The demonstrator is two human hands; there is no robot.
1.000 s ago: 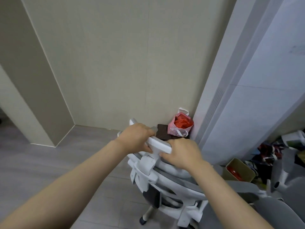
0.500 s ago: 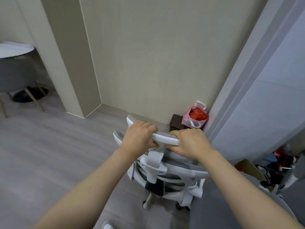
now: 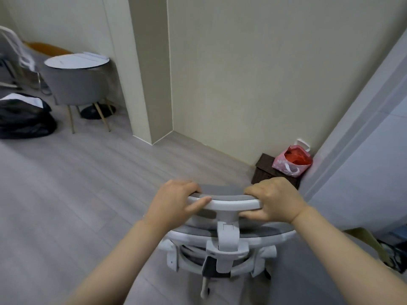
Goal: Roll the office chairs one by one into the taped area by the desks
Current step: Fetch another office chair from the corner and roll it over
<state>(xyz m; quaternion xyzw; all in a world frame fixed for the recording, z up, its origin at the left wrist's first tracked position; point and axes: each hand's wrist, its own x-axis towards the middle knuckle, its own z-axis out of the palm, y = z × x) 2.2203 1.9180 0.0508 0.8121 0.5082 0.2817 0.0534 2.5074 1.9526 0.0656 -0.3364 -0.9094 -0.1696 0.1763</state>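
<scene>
Chair (image 3: 226, 243) swung left; open floor (image 3: 72, 186) ahead

Far left, by the wall: grey tub armchair (image 3: 76, 84) on thin wooden legs, a round white tabletop (image 3: 77, 60) just behind its back, black round base (image 3: 97, 111) on the floor beneath. Black bag (image 3: 24, 119) slumped on the grey plank floor (image 3: 77, 183) at the left edge. Right corner of the wall: dark brown wicker box (image 3: 267, 170), pink bag (image 3: 293, 160) with red contents resting on it, touching the pale door panel (image 3: 363, 161).
</scene>
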